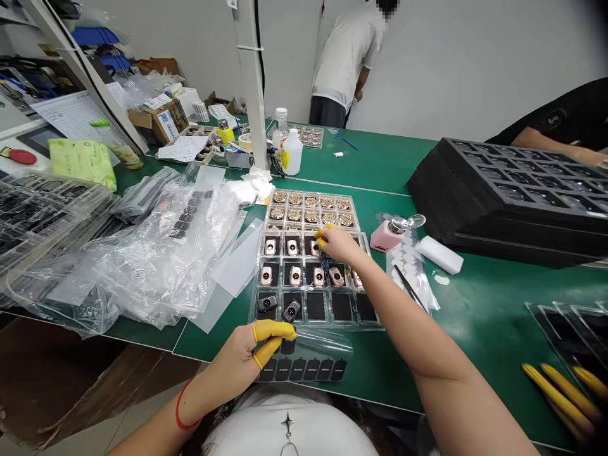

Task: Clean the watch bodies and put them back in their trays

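Head view: the right hand [337, 245], its yellow finger cots [322, 236] on, rests at a rose-gold watch case [315, 248] in the clear tray [253, 310] on the bench [475, 329]; whether it grips, I cannot tell. Black slots [316, 306] seemingly keep the cases apart, long axes running toward the person, two dark cases [266, 303] angled in the tray's nearest row. Just before the tray, the left hand [232, 361] hangs loosely curled, holding nothing visible, above a strip of black labels [299, 370].

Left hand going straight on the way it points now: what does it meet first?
Likely the clear film sheet carrying black pads, just past the yellow-capped fingers of the left hand; depth is unclear.
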The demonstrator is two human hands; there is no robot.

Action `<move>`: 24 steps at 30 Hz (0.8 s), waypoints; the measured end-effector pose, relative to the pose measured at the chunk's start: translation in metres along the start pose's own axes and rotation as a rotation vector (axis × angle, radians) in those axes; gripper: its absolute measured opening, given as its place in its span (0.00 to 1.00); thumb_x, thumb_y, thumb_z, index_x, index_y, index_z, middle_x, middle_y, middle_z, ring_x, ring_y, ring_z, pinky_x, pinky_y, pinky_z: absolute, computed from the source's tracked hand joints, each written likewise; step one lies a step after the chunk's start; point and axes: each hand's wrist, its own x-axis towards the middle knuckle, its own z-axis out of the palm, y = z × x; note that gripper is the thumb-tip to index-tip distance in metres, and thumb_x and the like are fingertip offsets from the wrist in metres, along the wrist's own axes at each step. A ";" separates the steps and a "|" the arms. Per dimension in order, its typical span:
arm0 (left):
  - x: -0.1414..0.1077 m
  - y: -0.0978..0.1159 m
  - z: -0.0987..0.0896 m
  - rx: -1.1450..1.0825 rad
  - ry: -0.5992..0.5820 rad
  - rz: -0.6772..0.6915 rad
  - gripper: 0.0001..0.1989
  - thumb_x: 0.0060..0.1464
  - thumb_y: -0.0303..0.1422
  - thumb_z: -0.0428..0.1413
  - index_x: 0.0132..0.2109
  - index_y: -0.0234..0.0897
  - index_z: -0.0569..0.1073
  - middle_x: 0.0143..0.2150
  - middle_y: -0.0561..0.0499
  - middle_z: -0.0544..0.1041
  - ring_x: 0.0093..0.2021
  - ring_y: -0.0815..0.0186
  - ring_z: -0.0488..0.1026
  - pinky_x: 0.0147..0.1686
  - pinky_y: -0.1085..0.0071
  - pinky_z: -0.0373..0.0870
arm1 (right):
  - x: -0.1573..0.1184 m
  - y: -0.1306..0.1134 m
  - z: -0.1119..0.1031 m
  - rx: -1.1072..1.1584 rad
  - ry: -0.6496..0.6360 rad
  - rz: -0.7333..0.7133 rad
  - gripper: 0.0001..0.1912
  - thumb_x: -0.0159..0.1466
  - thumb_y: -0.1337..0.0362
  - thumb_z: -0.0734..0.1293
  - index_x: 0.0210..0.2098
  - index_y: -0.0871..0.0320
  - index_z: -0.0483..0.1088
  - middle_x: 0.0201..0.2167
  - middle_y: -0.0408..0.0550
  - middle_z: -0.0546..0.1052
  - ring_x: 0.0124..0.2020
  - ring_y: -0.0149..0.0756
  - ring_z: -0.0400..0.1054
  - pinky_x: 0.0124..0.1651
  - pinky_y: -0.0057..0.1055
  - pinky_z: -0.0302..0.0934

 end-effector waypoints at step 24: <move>0.019 -0.001 0.006 -0.335 0.095 -0.041 0.25 0.60 0.36 0.54 0.63 0.44 0.61 0.42 0.46 0.78 0.43 0.62 0.74 0.49 0.62 0.69 | -0.080 -0.047 -0.015 1.332 -0.265 0.115 0.22 0.53 0.60 0.72 0.44 0.58 0.67 0.28 0.42 0.71 0.25 0.28 0.65 0.27 0.26 0.60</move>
